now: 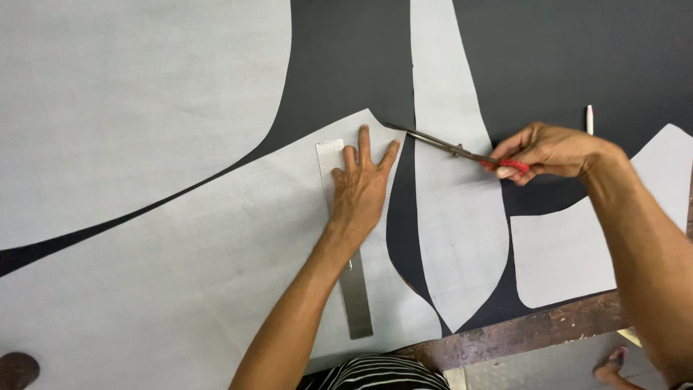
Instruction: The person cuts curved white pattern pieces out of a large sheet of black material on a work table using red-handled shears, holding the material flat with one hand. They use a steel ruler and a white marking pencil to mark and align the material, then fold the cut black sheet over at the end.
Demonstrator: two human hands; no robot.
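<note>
My left hand [359, 186] lies flat, fingers spread, on a steel ruler [355, 296] that rests on a large pale grey pattern piece [180, 274]. My right hand [545, 150] grips red-handled scissors [462, 152]. Their blades point left, and the tip is at the upper corner of the pale piece, just right of my left fingertips. Under the pieces lies black fabric [577, 50] spread over the table.
More pale pattern pieces lie around: a big one at top left [130, 94], a long narrow one in the middle [451, 217], another at the right [577, 245]. A white marking pencil [589, 119] rests on the black fabric. The wooden table edge [520, 334] runs along the bottom right.
</note>
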